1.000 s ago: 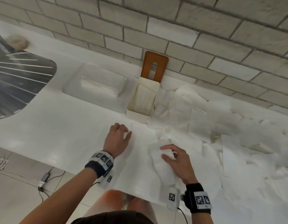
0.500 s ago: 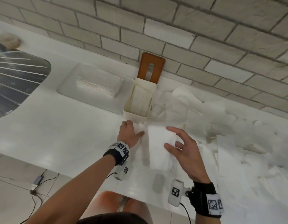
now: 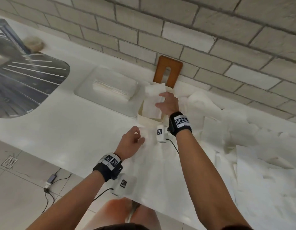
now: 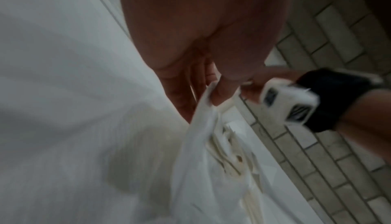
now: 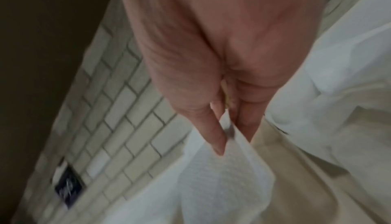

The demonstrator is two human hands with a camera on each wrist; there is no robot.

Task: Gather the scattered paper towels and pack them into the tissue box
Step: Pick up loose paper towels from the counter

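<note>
Fingers of the left hand [image 3: 132, 141] curl over the edge of a paper towel [image 3: 144, 132] lying at the counter's [image 3: 64, 130] front, pinching it in the wrist view. Beyond it, the right hand [image 3: 168, 103] pinches a folded paper towel [image 3: 153, 100] between thumb and fingers above the open tissue box [image 3: 142, 118], whose wooden lid [image 3: 168, 71] leans on the brick wall. Loose paper towels [image 3: 227, 130] cover the counter to the right.
</note>
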